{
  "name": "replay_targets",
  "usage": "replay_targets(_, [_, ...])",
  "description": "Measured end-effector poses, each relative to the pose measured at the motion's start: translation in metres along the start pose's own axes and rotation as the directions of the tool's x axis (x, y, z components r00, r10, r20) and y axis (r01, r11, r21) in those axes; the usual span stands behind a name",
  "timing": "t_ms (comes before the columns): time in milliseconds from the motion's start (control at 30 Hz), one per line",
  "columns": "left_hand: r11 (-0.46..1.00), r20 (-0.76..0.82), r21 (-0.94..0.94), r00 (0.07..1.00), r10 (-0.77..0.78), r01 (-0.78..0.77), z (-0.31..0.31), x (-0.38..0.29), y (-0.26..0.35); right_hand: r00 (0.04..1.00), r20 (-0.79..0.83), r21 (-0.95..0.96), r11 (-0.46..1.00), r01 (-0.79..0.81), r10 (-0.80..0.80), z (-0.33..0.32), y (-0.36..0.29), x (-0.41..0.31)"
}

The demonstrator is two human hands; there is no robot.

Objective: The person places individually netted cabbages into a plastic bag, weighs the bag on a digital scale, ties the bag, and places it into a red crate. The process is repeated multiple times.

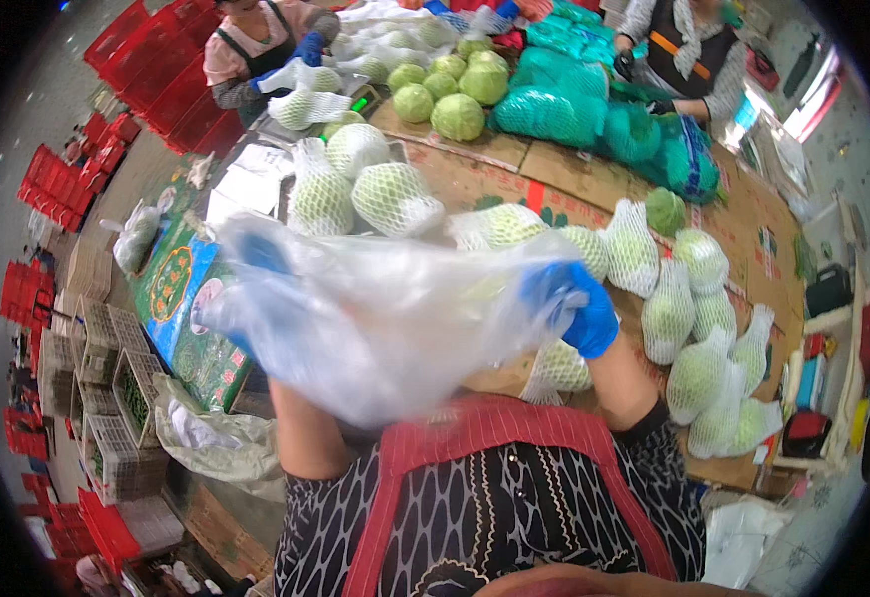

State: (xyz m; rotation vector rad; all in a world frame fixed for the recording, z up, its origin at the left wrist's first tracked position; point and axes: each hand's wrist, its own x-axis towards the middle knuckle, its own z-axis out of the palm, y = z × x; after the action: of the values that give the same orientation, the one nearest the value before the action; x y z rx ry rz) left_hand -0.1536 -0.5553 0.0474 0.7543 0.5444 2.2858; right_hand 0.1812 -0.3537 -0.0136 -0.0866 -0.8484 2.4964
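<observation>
A translucent plastic bag (405, 321), blurred, is spread between my two hands in front of my chest. My right hand (590, 310), in a blue glove, grips its right end. At the other end my left hand (257, 252) shows only as blue through the plastic, and its fingers are hard to make out. Behind the bag lie cabbages in white foam nets (394, 198). Another netted cabbage (561, 366) sits below my right hand, partly hidden. To the right of that hand rests a group of netted cabbages (666, 310).
Bare cabbages (457, 116) and green mesh bags (550, 116) cover the cardboard-topped table (755, 254) farther back. Two people (256, 45) (681, 60) work across it. White sheets (248, 183) lie left. Plastic crates (118, 433) and a sack (218, 448) stand lower left; red crates (166, 74) are stacked beyond.
</observation>
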Motion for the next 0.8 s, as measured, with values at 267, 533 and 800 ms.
replay_targets(267, [0.684, -0.236, -0.478, 0.669, -0.705, 0.551, -0.063, -0.135, -0.132, 0.751, 0.115, 0.125, 0.759, 0.639, -0.651, 0.023, -0.073, 0.032])
replay_targets(533, [0.96, -0.389, -0.009, 0.884, -0.261, 0.28, -0.065, -0.084, -0.044, 0.784, -0.217, -0.47, 0.766, 0.439, -0.582, -0.04, 0.0, 0.048])
replay_targets(800, [0.907, -0.687, 0.19, 0.711, -0.15, 0.376, -0.133, -0.049, -0.112, 0.491, -0.069, -0.984, 0.14, 0.11, -0.869, -0.09, 0.035, 0.168])
